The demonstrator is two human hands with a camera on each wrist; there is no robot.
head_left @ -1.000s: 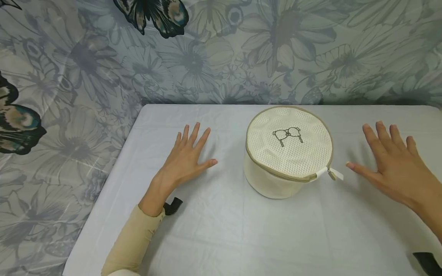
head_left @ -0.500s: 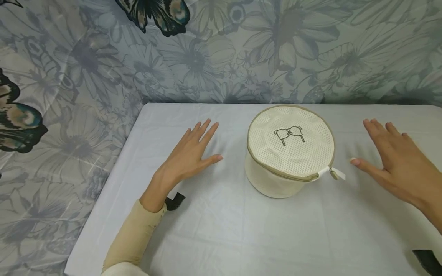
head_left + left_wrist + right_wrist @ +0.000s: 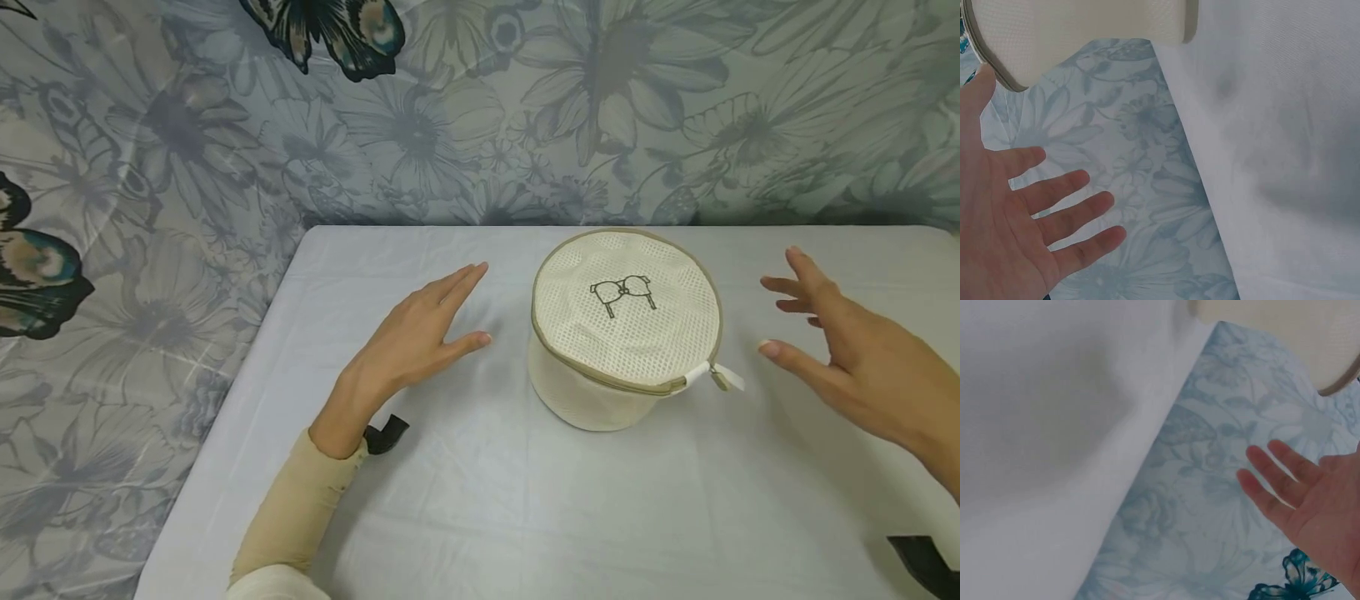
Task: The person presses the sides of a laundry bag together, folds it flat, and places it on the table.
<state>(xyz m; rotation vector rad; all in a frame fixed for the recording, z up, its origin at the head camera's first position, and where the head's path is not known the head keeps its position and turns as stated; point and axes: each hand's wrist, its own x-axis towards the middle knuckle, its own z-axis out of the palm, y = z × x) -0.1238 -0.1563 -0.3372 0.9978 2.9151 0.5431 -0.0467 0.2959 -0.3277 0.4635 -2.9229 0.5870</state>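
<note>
A round cream mesh laundry bag [image 3: 628,312] stands upright on the white table, its flat top printed with a glasses outline. Tan piping runs round its rim, and a zipper pull [image 3: 720,379] hangs at the front right beside a white tag. My left hand [image 3: 408,333] hovers left of the bag, fingers straight and thumb spread toward it. To the bag's right hovers my right hand [image 3: 862,367], fingers relaxed and spread, holding nothing. Both wrist views show an open palm, left [image 3: 1010,231] and right [image 3: 1322,512], apart from the bag.
The white-covered table [image 3: 465,508] ends at a back edge behind the bag. Beyond it hangs a floral curtain [image 3: 420,125] with dark butterflies, which also runs down the left side. Black straps [image 3: 386,435] show at both wrists.
Both hands have turned from palm-down toward palms facing each other, and the left has moved slightly right, toward the bag. The bag stays in place.
</note>
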